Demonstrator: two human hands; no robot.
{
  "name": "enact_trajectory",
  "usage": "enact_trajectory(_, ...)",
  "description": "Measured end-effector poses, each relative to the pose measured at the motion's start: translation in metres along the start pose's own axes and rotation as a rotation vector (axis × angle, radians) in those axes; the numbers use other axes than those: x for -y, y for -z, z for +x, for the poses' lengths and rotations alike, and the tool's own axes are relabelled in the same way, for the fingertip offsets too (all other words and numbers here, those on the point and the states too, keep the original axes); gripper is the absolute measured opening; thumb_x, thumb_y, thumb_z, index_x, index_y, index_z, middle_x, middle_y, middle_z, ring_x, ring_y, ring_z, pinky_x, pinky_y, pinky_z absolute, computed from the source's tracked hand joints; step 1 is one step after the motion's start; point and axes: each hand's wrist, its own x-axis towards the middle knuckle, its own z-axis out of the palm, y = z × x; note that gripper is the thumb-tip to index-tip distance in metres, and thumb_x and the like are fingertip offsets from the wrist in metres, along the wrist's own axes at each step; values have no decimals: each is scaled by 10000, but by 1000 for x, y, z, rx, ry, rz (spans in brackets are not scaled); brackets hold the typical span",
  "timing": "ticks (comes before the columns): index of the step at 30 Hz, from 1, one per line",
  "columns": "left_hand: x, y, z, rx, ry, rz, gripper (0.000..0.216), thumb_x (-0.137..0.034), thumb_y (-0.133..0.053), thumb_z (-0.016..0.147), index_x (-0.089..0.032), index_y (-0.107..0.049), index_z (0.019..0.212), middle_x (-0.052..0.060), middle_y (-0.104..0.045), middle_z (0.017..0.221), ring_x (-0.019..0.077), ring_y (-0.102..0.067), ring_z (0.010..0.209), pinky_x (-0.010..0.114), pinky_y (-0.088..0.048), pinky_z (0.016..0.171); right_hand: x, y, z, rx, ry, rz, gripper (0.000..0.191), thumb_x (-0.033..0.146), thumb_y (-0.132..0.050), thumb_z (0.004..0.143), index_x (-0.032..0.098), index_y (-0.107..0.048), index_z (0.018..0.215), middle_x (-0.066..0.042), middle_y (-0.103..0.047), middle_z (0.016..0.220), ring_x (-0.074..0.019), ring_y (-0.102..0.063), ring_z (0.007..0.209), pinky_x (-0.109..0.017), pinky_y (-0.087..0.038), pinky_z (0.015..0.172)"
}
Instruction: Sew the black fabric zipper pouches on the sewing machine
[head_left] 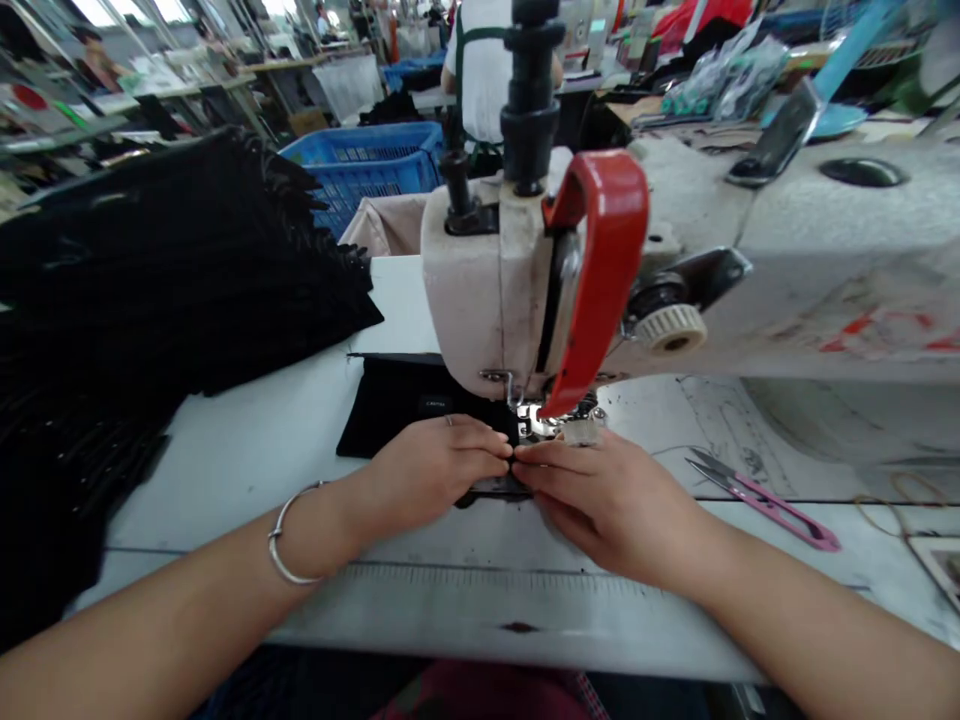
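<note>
A black fabric piece (pixel 390 405) with a small label lies flat on the sewing table, its right edge at the needle area of a sewing machine (pixel 469 290). My left hand (pixel 427 465) rests on the fabric's near edge, fingers stretched toward the presser foot (pixel 534 420). Just right of it, my right hand (pixel 592 490) has its fingertips pressed together at the fabric's edge in front of the foot, almost touching the left fingertips. What the right fingers pinch, beyond that edge, is hard to see.
A tall pile of black fabric pieces (pixel 150 260) covers the table's left side. Pink-handled thread snips (pixel 772 505) lie to the right. Behind the table stands a blue plastic basket (pixel 364 165). A person (pixel 480 80) is beyond the machine. A ruler scale (pixel 480 577) runs along the front.
</note>
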Motion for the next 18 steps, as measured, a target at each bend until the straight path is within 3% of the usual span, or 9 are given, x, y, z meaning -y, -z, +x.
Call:
enact_trajectory(11,29,-3,10,-42,108,-49,236,-115,-530,940,-226,-723,1018,-5,-731,1106,150,-654,1111,327,-518,1029,-1,-7,5,16,-124,-67,310,180,-487,926,138,-628,1199,-120,-652,1188,-278,-602,1088,-471,-529,912)
enact_trajectory(18,41,-10,12,-93,197,-21,224,-144,-561,925,-248,-730,1028,-6,-734,1084,162,-675,1034,334,-555,951,-3,-7,5,19,-124,-49,307,184,-485,933,145,-625,1203,-116,-648,1190,-277,-592,1097,-476,-519,933)
